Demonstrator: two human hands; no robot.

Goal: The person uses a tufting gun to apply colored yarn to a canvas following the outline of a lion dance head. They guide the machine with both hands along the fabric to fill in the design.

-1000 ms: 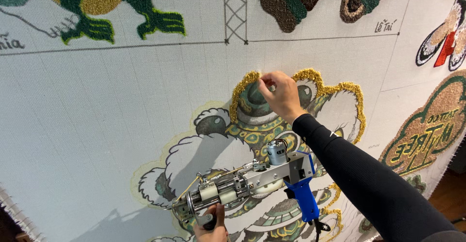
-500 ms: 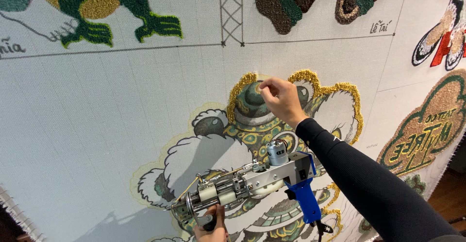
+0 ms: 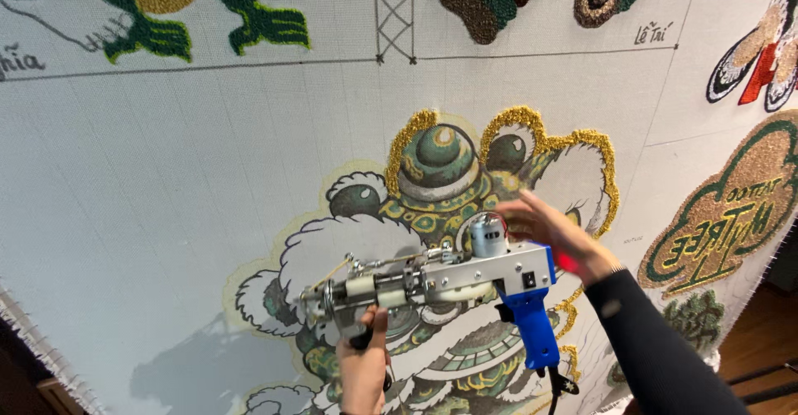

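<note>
The tufting gun (image 3: 440,278) hangs before my stretched cloth (image 3: 166,199), over the half-tufted lion design (image 3: 449,182). My left hand (image 3: 364,365) grips its front handle from below; my right hand (image 3: 549,230), fingers loosely spread, touches nothing behind the motor.

right hand (image 3: 553,232) motion-blurred, left hand (image 3: 366,369) edge-cropped

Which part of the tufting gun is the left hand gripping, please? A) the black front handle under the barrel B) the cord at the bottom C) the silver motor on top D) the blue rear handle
A: the left hand wraps the black front handle under the tufting gun, while the blue handle hangs free and the right hand is up by the motor.
</note>
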